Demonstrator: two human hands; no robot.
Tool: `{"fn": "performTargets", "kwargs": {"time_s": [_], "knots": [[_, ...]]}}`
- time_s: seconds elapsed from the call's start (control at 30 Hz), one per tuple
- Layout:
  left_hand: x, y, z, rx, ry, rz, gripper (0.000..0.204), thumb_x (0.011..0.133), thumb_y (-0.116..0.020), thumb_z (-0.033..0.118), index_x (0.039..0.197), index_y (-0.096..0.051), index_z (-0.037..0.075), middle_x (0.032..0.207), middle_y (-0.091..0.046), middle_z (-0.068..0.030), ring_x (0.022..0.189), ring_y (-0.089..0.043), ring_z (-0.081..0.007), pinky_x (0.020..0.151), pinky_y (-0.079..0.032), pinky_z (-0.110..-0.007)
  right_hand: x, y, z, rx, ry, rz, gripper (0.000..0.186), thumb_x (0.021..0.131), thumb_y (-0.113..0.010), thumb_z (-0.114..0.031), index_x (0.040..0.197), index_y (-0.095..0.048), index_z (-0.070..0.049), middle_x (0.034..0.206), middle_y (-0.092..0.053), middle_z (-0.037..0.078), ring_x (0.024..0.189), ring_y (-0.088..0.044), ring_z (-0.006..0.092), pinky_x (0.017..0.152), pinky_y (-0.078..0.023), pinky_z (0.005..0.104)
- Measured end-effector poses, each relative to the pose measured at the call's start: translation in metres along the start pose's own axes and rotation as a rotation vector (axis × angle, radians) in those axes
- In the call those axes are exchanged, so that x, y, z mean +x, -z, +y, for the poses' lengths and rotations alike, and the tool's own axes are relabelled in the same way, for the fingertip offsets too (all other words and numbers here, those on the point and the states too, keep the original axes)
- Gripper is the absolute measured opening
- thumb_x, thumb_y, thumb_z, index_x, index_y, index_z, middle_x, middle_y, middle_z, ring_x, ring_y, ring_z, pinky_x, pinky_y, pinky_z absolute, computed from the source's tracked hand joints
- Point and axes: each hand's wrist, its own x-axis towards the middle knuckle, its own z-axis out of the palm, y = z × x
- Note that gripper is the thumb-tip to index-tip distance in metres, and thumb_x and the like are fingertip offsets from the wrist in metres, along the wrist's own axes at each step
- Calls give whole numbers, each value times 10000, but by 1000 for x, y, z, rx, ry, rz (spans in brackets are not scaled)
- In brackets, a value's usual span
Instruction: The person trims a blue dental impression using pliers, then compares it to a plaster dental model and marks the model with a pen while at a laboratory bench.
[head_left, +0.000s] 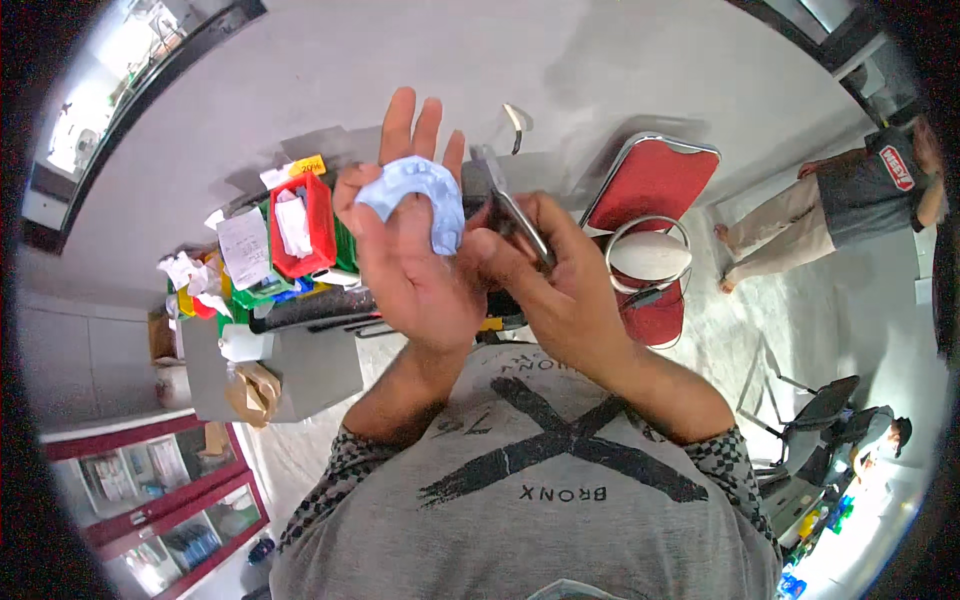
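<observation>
A light blue, horseshoe-shaped dental cast [440, 188] with tooth shapes along its arch lies in my left hand [425, 280]. That palm faces up, with some fingers stretched out behind the cast and others curled at its side. My right hand [565, 290] is closed around a slim metal tool [522, 222], whose flat end points up and away. The tool sits close to the right side of the cast; whether they touch, I cannot tell. My right fingers hide part of the tool, so its exact kind is unclear.
Left of my hands, a red bin [318, 225] with papers stands among other bins on a grey table [310, 375]. At right is a red chair [660, 180] bearing a white round object [648, 256]. A person [860, 190] stands farther right; another [880, 435] is at lower right.
</observation>
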Motion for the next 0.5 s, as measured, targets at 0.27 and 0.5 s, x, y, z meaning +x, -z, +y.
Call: {"fn": "performTargets", "kwargs": {"time_s": [0.27,0.5], "knots": [[-3,0,10,45,39,-137,275,1071,-490,204,1295,-374,95,1619,-276,-356,1508,-327,-460,1210,-317,-590,21,6,-16,67,72,113,405,875,-853,-343,1065,-670,-36,732,-497,-43,681,-447,78,599,-399,276],[-4,2,21,4,287,-111,589,1028,-627,260,1466,-393,-57,1477,-514,-314,1381,-525,-386,1133,-451,-457,16,28,-31,-64,131,16,339,893,-852,-155,1148,-664,-38,908,-597,-63,833,-496,27,734,-410,201]]}}
